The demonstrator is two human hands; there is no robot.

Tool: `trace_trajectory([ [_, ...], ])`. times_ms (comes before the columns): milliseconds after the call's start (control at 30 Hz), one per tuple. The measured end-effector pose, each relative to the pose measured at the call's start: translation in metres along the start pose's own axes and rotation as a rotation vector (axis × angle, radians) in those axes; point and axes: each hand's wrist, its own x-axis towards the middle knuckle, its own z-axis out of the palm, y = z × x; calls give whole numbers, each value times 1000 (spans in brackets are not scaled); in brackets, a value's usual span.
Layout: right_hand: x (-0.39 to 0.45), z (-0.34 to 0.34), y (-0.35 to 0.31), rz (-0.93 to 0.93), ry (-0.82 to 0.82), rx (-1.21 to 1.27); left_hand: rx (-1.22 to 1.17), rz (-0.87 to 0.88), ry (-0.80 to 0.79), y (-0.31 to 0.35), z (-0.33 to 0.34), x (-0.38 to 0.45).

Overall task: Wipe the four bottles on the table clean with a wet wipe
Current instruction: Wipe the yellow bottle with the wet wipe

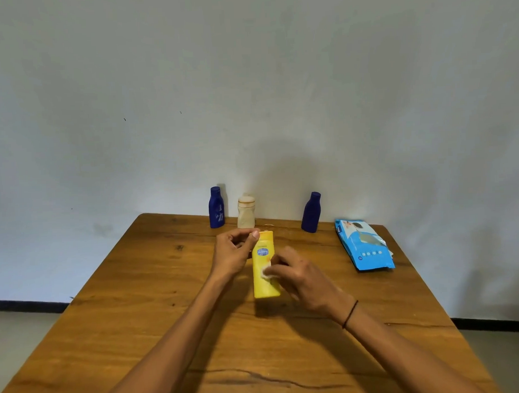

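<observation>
A yellow lotion bottle (265, 281) is held above the middle of the wooden table (139, 318), its cap end away from me. My left hand (232, 251) grips its cap end with thumb and curled fingers. My right hand (302, 275) pinches a small white wet wipe (267, 272) against the bottle's front, below the blue label. At the table's far edge stand a dark blue bottle (216, 207), a cream bottle (246, 212) just to its right, and a second dark blue bottle (311, 212) further right.
A blue pack of wet wipes (364, 244) lies flat at the far right of the table. A pale wall rises directly behind the table's far edge. A long crack runs across the wood near me.
</observation>
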Motion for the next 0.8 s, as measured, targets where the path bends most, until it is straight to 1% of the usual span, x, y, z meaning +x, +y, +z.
trace_trajectory([
  [33, -7, 2, -3, -16, -32, 3, 8, -3, -14, 0, -1, -1],
  [100, -12, 3, -3, -31, -38, -34, 5, 4, -55, -1, -2, -4],
  [167, -3, 2, 2, -12, 12, -89, 1, 15, -98, -1, 2, -10],
  [233, 13, -3, 10, 50, 94, -126, 20, 36, -123, -1, 8, -14],
  [300, 29, -9, 15, 122, 159, -119, 5, 42, -113, 2, 13, -17],
  [367, 35, -12, 16, 152, 169, -91, -20, 38, -97, 3, 13, -18],
  [500, 23, -11, 7, 69, 110, -49, -10, 32, -56, 1, 5, -17],
  [600, -7, -3, -7, -18, -13, 29, -25, -9, -18, -4, -2, -16],
  [700, -32, 4, -16, -80, -96, 55, 3, -24, -25, -7, -5, -16],
  [800, -30, 2, -14, -80, -81, 11, 14, -20, -43, -7, -3, -18],
])
